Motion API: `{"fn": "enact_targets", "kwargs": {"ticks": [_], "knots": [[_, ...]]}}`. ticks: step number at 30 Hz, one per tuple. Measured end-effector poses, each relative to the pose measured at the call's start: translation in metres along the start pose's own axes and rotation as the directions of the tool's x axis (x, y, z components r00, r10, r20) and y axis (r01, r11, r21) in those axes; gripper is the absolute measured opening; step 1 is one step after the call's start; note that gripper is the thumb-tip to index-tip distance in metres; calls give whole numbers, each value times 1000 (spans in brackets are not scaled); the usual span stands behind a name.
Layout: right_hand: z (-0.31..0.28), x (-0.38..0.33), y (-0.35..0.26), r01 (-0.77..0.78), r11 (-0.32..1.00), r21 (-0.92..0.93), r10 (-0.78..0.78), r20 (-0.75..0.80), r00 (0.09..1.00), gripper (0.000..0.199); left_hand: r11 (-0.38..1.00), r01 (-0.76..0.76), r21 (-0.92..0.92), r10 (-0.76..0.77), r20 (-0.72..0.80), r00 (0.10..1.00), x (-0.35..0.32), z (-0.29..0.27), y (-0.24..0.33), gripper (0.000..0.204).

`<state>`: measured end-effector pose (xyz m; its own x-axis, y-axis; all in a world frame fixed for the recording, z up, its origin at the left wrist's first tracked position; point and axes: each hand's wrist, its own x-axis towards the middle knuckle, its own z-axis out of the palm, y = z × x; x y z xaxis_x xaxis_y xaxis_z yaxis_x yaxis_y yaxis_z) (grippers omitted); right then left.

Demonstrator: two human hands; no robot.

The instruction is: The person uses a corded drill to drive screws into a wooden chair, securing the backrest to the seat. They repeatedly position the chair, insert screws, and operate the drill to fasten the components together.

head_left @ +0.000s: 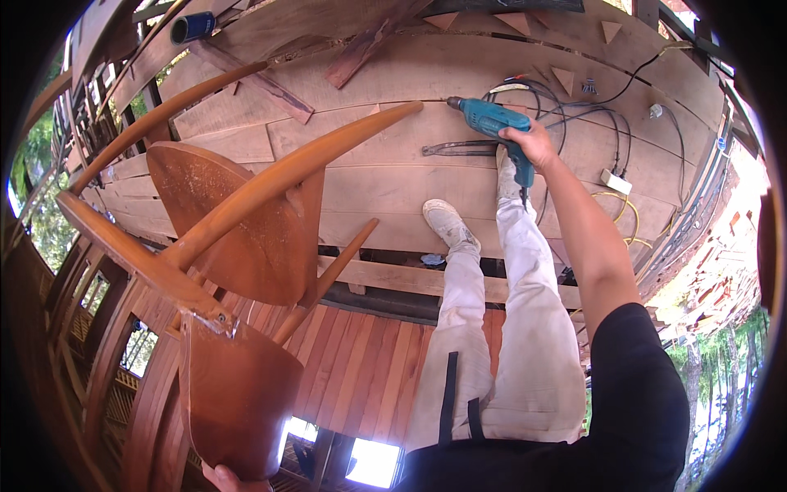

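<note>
My right hand is wrapped round the grip of a teal power drill, its dark chuck pointing left past the tip of a chair leg. An orange-brown wooden chair is tilted on its side at my left, legs reaching up and across. Its rounded seat has pale dust on it. The curved backrest hangs nearest me, with a metal fastener at its joint. At the lower edge, my left hand grips the backrest's end; most of its fingers are hidden.
Wooden boards form the work floor, with a gap in front of my feet. Wood offcuts, a dark long-handled tool and a blue cylinder lie about. Cables run right to a white power strip; a yellow cord loops beside it.
</note>
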<state>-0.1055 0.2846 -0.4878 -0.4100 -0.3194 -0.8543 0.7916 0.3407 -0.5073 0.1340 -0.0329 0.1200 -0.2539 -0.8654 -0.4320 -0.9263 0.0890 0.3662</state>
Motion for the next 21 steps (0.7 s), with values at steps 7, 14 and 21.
{"fn": "enact_targets", "kwargs": {"ticks": [7, 14, 21], "knots": [[21, 61, -5, -100, 836, 540, 70, 76, 995, 42, 965, 19, 263, -89, 258, 962, -8, -28, 0, 86], [28, 37, 45, -298, 907, 298, 358, -171, 918, 71, 966, -103, 239, 55, 198, 979, 8, 8, 21, 76], [102, -55, 2, -59, 945, -322, 72, 29, 997, 45, 972, -185, 144, 142, 267, 953, 18, 4, 27, 65]]}}
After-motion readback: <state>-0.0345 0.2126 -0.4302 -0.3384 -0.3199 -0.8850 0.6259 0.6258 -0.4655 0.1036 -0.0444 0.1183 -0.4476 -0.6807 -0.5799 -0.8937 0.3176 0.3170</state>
